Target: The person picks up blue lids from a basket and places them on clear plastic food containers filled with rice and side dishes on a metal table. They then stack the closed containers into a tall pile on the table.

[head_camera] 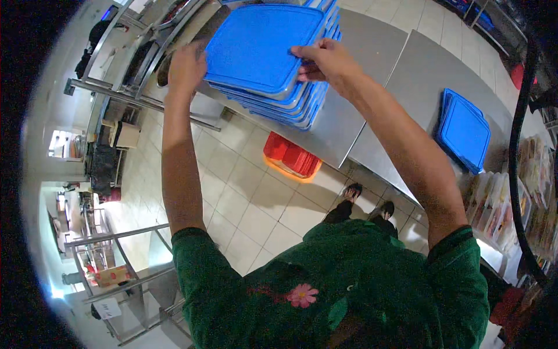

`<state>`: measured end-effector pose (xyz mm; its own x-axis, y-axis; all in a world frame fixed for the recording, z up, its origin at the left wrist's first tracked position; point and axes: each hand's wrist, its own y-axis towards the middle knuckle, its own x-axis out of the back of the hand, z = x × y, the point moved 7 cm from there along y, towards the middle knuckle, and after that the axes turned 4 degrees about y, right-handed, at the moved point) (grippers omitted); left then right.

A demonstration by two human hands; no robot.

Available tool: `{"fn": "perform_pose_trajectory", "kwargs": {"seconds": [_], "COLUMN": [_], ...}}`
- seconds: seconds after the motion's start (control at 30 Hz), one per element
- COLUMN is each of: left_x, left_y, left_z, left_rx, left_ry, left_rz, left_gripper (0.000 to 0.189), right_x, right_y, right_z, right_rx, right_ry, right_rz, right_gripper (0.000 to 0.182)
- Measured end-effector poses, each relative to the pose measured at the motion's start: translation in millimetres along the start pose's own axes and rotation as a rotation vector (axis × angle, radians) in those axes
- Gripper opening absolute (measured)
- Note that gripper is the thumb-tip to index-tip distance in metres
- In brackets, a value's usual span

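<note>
A blue plastic lid (266, 43) covers the top container of a tall stack of blue-lidded plastic containers (301, 113) on a stainless steel table (370, 43). At the lid's right edge, my right hand (327, 61) has its thumb on top and its fingers down the side. My left hand (187, 70) is at the opposite edge, somewhat blurred, with its fingertips by the rim; its grip is not clear. What the containers hold is hidden.
More blue lids (464, 131) lie piled at the table's right. An orange basket (301, 176) with red items stands on the tiled floor below the table edge. Clear containers (497, 205) fill the far right. Metal racks (117, 94) stand to the left.
</note>
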<state>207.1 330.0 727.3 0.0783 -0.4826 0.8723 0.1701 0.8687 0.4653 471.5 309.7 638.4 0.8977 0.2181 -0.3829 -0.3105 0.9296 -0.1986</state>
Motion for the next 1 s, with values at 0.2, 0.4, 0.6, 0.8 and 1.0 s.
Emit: {"fn": "perform_pose_trajectory", "kwargs": {"seconds": [0.2, 0.4, 0.6, 0.8, 1.0], "left_x": [-27.6, -31.8, -42.3, -47.5, -34.8], "left_y": [13.4, 8.4, 19.1, 25.0, 24.6], "left_z": [-109.2, -104.7, -100.3, -97.7, -100.9], "left_rx": [-0.217, -0.161, -0.263, -0.237, -0.163], "left_ry": [-0.041, -0.104, -0.247, -0.198, -0.217], "left_rz": [0.07, 0.24, 0.213, 0.314, 0.332], "left_gripper": [0.064, 0.068, 0.059, 0.057, 0.054], "right_x": [8.2, -6.4, -6.2, 103.4, 344.5], "right_y": [-2.5, -33.8, 11.3, -72.7, -185.3], "right_z": [-6.1, 62.5, 45.3, 25.4, -68.3], "right_rx": [0.092, 1.009, 0.815, 1.037, -0.026], "right_ry": [-0.195, -0.927, -1.083, -0.824, -1.611], "right_rz": [-0.054, -0.328, -0.279, -0.425, -0.891], "right_gripper": [0.039, 0.059, 0.068, 0.052, 0.097]}}
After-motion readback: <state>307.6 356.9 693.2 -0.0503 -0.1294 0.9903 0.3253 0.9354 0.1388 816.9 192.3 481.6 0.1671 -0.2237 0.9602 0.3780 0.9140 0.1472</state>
